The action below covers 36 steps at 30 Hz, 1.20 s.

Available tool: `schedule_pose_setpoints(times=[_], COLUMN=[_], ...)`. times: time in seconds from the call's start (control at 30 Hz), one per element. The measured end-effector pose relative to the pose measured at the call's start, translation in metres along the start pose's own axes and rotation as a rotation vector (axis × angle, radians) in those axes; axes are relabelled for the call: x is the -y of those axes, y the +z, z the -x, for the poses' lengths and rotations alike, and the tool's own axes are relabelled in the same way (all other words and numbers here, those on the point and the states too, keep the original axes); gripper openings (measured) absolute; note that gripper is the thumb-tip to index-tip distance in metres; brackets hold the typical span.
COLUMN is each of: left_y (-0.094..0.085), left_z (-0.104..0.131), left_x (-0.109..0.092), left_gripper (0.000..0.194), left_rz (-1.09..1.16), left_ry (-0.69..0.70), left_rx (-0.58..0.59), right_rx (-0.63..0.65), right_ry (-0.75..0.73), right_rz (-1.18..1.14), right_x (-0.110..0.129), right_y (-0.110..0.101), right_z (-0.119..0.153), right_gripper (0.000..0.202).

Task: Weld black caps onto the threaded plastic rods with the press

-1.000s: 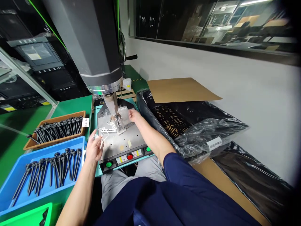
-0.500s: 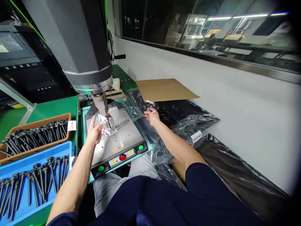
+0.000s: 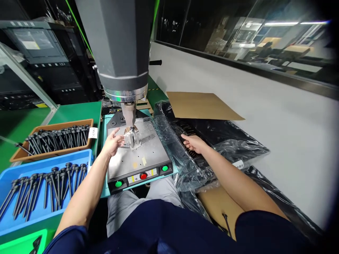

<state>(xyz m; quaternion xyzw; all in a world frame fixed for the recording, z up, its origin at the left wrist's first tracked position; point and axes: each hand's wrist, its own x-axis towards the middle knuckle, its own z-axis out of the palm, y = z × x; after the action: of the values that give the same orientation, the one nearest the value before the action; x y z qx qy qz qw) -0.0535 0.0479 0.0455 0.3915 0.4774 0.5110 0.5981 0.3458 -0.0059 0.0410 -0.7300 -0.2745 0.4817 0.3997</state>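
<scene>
My left hand (image 3: 113,143) is beside the metal fixture (image 3: 133,138) under the machine head, thumb raised apart from half-bent fingers. Shiny clear film or plastic shows near its fingertips; I cannot tell if they touch it. The fixture stands on the steel plate (image 3: 137,160) of the machine base, directly below the metal tip (image 3: 129,114). My right hand (image 3: 195,143) hovers at the opening of a clear plastic bag (image 3: 169,141), thumb apart from bent fingers, with nothing visible in it. Dark slender parts (image 3: 186,127) lie in rows beneath that hand.
An orange bin (image 3: 53,153) and a blue bin (image 3: 43,160) of black bolt-like parts stand on the left. Two green buttons (image 3: 119,183) and a red button (image 3: 143,176) line the base's front. Cardboard (image 3: 203,106) lies over the bag; a green tray (image 3: 23,245) is lower left.
My right hand has drawn away from the crumpled bag edge and is now over the dark parts. My left hand has pulled slightly back from the fixture. The view has turned left.
</scene>
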Motion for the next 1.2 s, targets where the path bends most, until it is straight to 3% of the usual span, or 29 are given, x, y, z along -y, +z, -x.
schedule_pose_setpoints(times=[0.07,0.17,0.27,0.47,0.63,0.7,0.83,0.9,1.2], left_y=[-0.002,-0.005,-0.006,-0.004,0.001,0.005,0.012,0.012,0.012], left_z=[0.000,0.003,0.005,0.004,-0.009,-0.015,-0.030,-0.038,-0.060], left_x=[-0.002,-0.004,-0.005,-0.008,-0.015,-0.017,-0.020,-0.020,-0.016], left_gripper=[0.074,0.069,0.066,0.052,0.040,0.037,0.035,0.038,0.037], left_rz=[-0.008,-0.011,-0.011,-0.021,-0.107,-0.128,-0.091,-0.078,-0.082], left_ry=[-0.003,-0.022,-0.015,0.036,0.091,0.136,0.186,0.180,0.180], left_rx=[0.014,0.027,0.029,-0.003,-0.007,-0.024,-0.113,-0.141,-0.210], right_rx=[-0.017,-0.145,-0.258,-0.128,-0.072,-0.055,-0.016,0.000,-0.008], right_ry=[-0.071,-0.297,-0.523,-0.772,-1.012,-0.999,-0.714,-0.642,-0.591], right_rz=[0.134,0.318,0.468,0.571,0.808,0.927,1.036,1.028,0.986], right_x=[-0.006,-0.013,-0.012,-0.002,0.004,0.008,0.014,0.016,0.016], right_y=[-0.007,-0.010,-0.002,0.033,0.054,0.058,0.063,0.063,0.071], right_z=[0.003,0.008,0.013,0.020,0.005,-0.008,-0.039,-0.051,-0.083], right_gripper=[0.032,0.021,0.033,0.037,0.043,0.049,0.056,0.057,0.058])
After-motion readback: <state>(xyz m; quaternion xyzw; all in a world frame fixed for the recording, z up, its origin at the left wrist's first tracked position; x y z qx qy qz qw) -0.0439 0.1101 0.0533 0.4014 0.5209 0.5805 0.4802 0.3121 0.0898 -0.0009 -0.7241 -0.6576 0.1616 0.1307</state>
